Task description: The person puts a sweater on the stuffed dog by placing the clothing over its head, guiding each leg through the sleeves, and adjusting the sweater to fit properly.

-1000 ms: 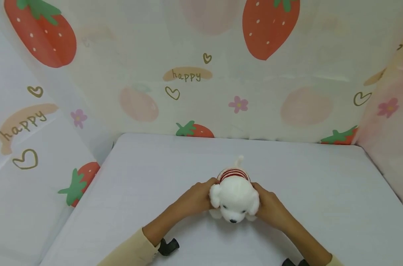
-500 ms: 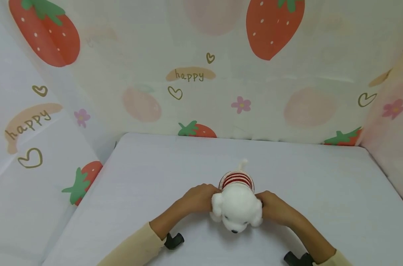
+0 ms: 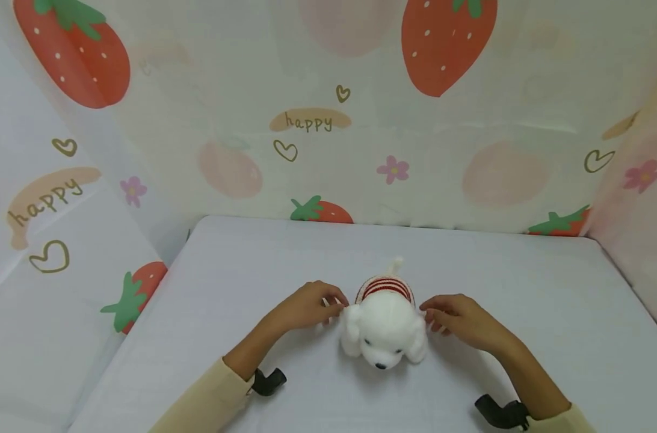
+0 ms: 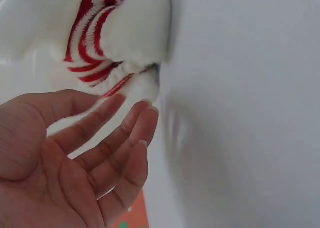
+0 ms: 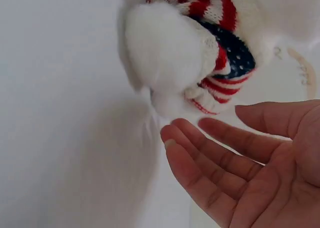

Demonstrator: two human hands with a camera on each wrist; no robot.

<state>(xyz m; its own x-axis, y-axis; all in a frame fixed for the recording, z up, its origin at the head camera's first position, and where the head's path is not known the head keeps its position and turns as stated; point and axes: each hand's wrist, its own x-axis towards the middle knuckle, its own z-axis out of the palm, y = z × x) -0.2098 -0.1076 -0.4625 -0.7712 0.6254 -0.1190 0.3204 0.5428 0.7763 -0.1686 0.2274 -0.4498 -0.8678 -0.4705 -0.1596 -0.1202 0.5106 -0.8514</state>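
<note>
Both hands — left hand [image 3: 307,305], right hand [image 3: 458,319] — released one plush dog [image 3: 384,325], fingers relaxed.

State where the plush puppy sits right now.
In the head view, the plush puppy stands on the white table, near its front middle, between the left hand and right hand.

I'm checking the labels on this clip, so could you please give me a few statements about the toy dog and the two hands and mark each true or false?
1. The plush dog stands on the white table. True.
2. The left hand grips the dog's head. False: its fingers are open beside the dog.
3. The dog wears a red-striped sweater. True.
4. The right hand holds a pen. False: it holds nothing, palm open.
5. The dog's face points toward the strawberry backdrop. False: it faces the person.
</note>
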